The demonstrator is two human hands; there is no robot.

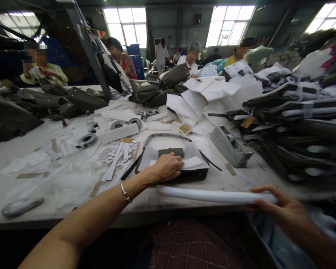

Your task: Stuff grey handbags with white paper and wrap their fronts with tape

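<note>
A dark handbag [194, 174] lies before me on the table, with its wrapped handle [168, 135] arching away behind it. White padding sheet [192, 163] covers part of the bag around its dark strap tab [178, 152]. My left hand [168, 165] rests on the bag with fingers curled down at the padding; the fingertips are partly hidden. A long white foam tube [204, 194] stretches along the table's front edge. Its right end is gripped by my right hand [280, 211], slightly blurred, with thumb and fingers closed around it.
A grey tape dispenser [231, 147] stands right of the bag. Stacked dark bags [296, 142] rise at the right. Paper strips [116, 160], plastic film [58, 186] and coiled wrapped straps [86, 140] lie leftward. White sheets [193, 99] pile up behind. Several people work across the table.
</note>
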